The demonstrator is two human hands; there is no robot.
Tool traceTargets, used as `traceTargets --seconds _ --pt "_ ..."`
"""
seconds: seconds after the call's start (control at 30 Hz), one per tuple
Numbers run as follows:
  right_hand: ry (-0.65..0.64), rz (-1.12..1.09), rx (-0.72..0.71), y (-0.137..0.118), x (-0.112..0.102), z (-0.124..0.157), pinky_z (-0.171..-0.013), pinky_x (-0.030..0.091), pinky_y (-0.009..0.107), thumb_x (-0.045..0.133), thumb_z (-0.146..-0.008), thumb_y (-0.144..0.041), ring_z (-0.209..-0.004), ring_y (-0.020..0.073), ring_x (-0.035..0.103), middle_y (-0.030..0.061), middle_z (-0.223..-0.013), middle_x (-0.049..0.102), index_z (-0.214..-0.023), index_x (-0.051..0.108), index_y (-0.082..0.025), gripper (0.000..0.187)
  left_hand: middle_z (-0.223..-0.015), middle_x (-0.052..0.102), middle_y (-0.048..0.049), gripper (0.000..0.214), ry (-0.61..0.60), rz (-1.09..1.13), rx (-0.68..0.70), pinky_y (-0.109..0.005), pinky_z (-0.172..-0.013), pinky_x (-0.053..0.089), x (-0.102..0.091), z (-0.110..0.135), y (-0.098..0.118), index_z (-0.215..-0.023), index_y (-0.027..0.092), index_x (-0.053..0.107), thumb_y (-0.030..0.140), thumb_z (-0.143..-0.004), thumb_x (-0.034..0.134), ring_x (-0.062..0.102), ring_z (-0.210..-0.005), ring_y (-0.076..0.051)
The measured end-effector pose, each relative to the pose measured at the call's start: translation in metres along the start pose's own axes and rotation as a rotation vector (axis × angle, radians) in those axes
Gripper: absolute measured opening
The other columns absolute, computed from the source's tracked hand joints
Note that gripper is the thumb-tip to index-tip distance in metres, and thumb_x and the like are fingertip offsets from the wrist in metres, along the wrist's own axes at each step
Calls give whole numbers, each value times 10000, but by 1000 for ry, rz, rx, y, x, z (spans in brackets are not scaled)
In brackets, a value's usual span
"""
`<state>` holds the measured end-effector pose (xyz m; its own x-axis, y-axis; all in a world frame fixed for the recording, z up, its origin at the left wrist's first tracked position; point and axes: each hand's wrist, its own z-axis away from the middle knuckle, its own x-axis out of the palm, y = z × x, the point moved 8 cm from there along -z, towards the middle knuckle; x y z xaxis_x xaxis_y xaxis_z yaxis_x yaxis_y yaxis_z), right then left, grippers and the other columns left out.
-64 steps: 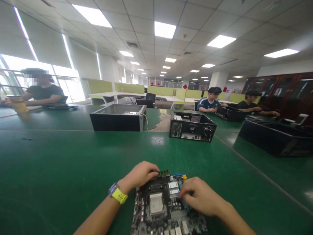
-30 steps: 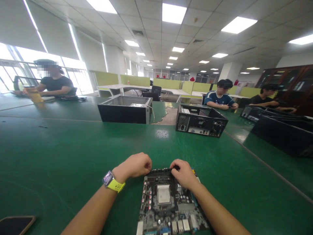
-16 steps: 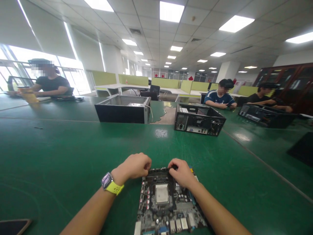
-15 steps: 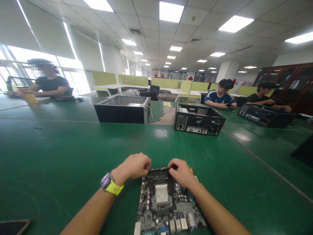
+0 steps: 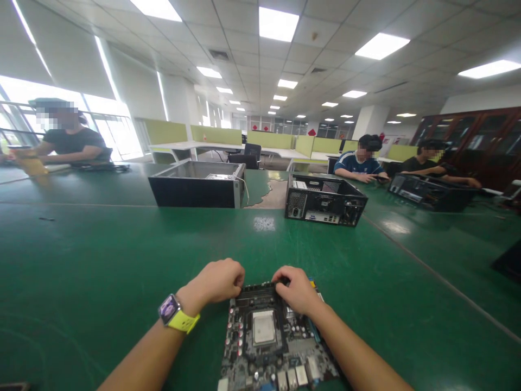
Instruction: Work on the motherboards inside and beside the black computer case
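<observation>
A bare motherboard (image 5: 268, 347) with a silver processor in its middle lies flat on the green table (image 5: 101, 271) just in front of me. My left hand (image 5: 217, 279), with a yellow-strapped watch on its wrist, is curled at the board's far left corner. At the board's far edge, a little to the right, is my right hand (image 5: 295, 290), also curled. Both sets of fingertips press down on the ends of a memory stick (image 5: 260, 286), a thin dark strip between the hands and mostly hidden by them.
Two open computer cases stand farther back, one at left (image 5: 195, 191) and one at right (image 5: 323, 206). A third case (image 5: 427, 193) sits before two seated people at the right. Another person sits at the far left. A dark object (image 5: 508, 263) pokes in at the right edge.
Two seconds ago my left hand held a green memory stick at the far edge and my right hand was on the board's right side. Now both press at the far edge, steady for the last second.
</observation>
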<state>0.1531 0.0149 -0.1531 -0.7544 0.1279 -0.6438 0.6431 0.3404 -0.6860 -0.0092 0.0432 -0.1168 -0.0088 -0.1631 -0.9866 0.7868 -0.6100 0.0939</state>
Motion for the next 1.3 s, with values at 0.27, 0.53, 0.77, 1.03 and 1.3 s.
traceTargets --seconds 0.27,0.53,0.77,1.03,1.3 --pt "-4 -8 -20 -1 0 1 -737 418 253 523 -656 -84 -759 143 579 -1 -769 676 -746 683 -199 217 -739 680 -30 171 -9 9 -18 -261 -581 399 1 -1 -1 -702 230 677 218 -645 516 610 -691 -188" --pt "-25 -5 -3 -1 1 1 -758 429 258 519 -660 -83 -773 147 591 2 -788 691 -752 695 -205 232 -715 682 -23 160 -5 18 -26 -254 -574 390 2 -2 -3 -669 224 675 199 -623 524 611 -675 -179" --pt "-31 -3 -13 -2 1 1 -768 427 259 515 -662 -82 -788 149 595 3 -793 697 -756 703 -205 244 -726 678 -27 163 -24 28 -45 -242 -571 387 2 -1 -2 -680 224 676 205 -624 524 611 -685 -171" --pt "-25 -12 -20 -4 0 1 -763 426 260 508 -671 -76 -795 149 591 3 -792 686 -763 694 -206 245 -717 675 -15 152 -12 37 -8 -247 -560 372 -1 -2 2 -677 233 666 217 -637 521 601 -673 -171" --pt "-16 -21 -23 -2 1 0 -737 418 255 513 -657 -79 -766 146 581 0 -772 678 -752 688 -200 233 -694 666 -9 156 -9 43 0 -244 -533 333 2 -1 2 -655 230 653 211 -610 505 588 -651 -166"
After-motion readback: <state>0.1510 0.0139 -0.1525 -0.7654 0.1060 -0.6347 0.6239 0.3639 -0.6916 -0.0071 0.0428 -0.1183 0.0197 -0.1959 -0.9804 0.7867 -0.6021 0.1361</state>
